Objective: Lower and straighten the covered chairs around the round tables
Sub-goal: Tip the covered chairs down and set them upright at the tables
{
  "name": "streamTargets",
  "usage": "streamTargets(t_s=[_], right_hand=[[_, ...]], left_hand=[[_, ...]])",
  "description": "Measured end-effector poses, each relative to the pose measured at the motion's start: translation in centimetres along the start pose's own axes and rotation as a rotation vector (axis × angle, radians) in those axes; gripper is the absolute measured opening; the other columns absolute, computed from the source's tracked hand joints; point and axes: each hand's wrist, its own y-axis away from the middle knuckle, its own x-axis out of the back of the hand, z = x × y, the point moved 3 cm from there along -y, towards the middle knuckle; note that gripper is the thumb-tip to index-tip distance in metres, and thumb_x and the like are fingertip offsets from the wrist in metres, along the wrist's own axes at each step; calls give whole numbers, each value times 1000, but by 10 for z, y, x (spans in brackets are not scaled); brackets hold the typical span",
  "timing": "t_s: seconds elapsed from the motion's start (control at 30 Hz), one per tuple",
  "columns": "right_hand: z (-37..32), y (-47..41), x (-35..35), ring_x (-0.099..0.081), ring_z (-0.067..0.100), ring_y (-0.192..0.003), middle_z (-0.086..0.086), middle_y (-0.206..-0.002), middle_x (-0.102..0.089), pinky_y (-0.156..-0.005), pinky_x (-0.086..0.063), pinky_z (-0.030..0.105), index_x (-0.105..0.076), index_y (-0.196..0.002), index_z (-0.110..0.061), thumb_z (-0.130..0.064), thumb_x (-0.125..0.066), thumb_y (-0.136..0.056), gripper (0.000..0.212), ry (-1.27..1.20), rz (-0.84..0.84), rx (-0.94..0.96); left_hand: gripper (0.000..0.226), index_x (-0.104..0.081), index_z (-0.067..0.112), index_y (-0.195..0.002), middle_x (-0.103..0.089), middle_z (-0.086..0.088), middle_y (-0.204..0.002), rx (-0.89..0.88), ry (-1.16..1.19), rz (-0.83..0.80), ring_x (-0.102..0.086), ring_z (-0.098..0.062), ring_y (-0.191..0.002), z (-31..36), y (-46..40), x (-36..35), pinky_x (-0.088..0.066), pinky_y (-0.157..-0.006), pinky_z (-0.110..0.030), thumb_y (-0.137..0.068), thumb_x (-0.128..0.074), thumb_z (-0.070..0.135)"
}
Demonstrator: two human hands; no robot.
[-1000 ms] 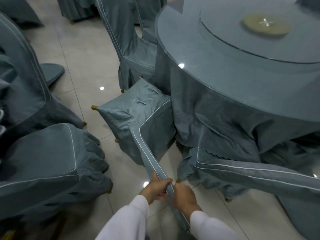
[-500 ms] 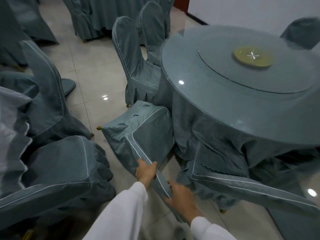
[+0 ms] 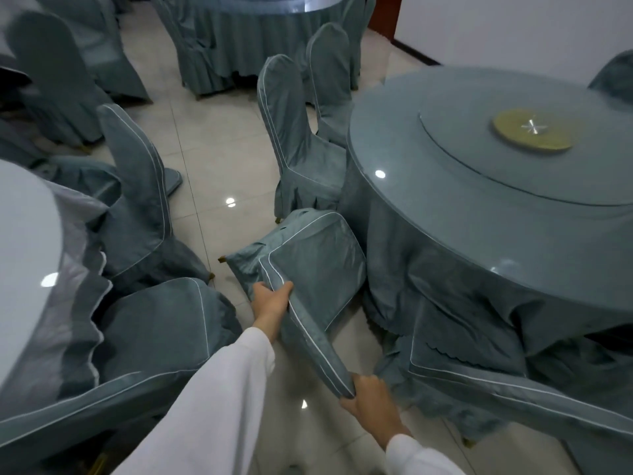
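Observation:
A grey-blue covered chair (image 3: 308,265) with white piping is tipped forward, its seat leaning against the skirt of the round table (image 3: 445,234) and its backrest slanting down toward me. My left hand (image 3: 272,298) grips the backrest's edge close to the seat. My right hand (image 3: 368,397) grips the top end of the same backrest, low above the floor. Another tipped covered chair (image 3: 513,389) lies along the table skirt at my right. Two upright covered chairs (image 3: 301,138) stand at the table's far left side.
A glass turntable with a gold centre disc (image 3: 532,133) tops the round table. More tipped and upright covered chairs (image 3: 144,200) crowd the left beside a second table (image 3: 24,255). A third table (image 3: 253,32) stands at the back. Glossy tiled floor (image 3: 212,159) runs between them.
My hands, together at the backrest's top a second ago, have spread apart: the left slid up toward the seat, the right stayed at the end. My view rose and widened.

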Motion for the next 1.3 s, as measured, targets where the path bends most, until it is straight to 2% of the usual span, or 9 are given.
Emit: streamTargets(t_s=[0.1, 0.2, 0.3, 0.43, 0.6, 0.73, 0.83, 1.07, 1.3], right_hand=[[-25, -9, 15, -68, 17, -71, 0, -79, -70, -65, -57, 28, -73, -98, -14, -39, -65, -74, 36, 49, -19, 19], [-53, -15, 31, -64, 21, -70, 1, -76, -64, -61, -52, 27, -74, -92, -11, -32, -68, -73, 29, 88, 0, 44], [-80, -22, 46, -58, 28, -73, 9, -83, -66, -62, -40, 28, -71, -94, -8, -37, -68, -75, 35, 142, 45, 54], [-118, -41, 66, -64, 39, -93, 17, -102, -69, -69, -41, 34, -68, -102, -8, -44, -65, -80, 42, 221, 65, 112], [-161, -71, 89, -67, 36, -94, 13, -99, -71, -72, -40, 36, -67, -101, -12, -52, -62, -83, 44, 321, 58, 220], [-191, -103, 104, -66, 38, -107, 11, -116, -69, -87, -50, 41, -51, -131, -18, -54, -66, -79, 66, 198, 22, 245], [-205, -130, 104, -60, 41, -119, 16, -132, -62, -100, -49, 44, -30, -154, -24, -51, -68, -81, 86, 137, -142, 238], [-223, -172, 102, -58, 42, -120, 18, -131, -63, -104, -48, 44, -26, -155, -36, -51, -60, -80, 84, 18, -200, 258], [-229, -204, 104, -60, 29, -123, 4, -138, -62, -107, -49, 33, -33, -156, -42, -19, -65, -84, 82, -130, -82, 182]], left_hand=[[54, -61, 10, -103, -73, -10, -98, -6, 3, -66, -67, -23, -80, 11, -5, 14, -59, -85, -38, -61, -80, 37], [38, -66, 6, -106, -74, -16, -103, 14, -39, -212, -66, -26, -77, 24, 4, 19, -53, -67, -29, -74, -83, 18], [73, -50, 17, -123, -69, -13, -110, 43, -67, -308, -65, -30, -84, 28, 6, 18, -52, -59, -31, -60, -85, 25], [65, -30, 31, -128, -60, -8, -114, 95, -45, -318, -66, -36, -99, 47, -9, 24, -58, -69, -51, -80, -73, 21], [56, -30, 10, -136, -61, -22, -121, 169, 25, -203, -63, -30, -75, 96, -49, 31, -57, -59, -48, -88, -57, 2], [60, -22, 10, -140, -55, -22, -108, 141, -16, -79, -60, -33, -78, 125, -76, 44, -56, -63, -48, -91, -55, -3], [67, -20, 10, -140, -56, -23, -107, 187, -44, -97, -65, -40, -89, 136, -100, 54, -58, -76, -62, -88, -61, -1], [85, -12, 38, -142, -59, -24, -116, 180, -47, -181, -70, -41, -91, 154, -141, 68, -61, -64, -55, -84, -69, 12], [89, -19, 43, -143, -56, -23, -119, 168, 296, -205, -63, -39, -97, 168, -182, 66, -54, -81, -69, -79, -64, 1]])
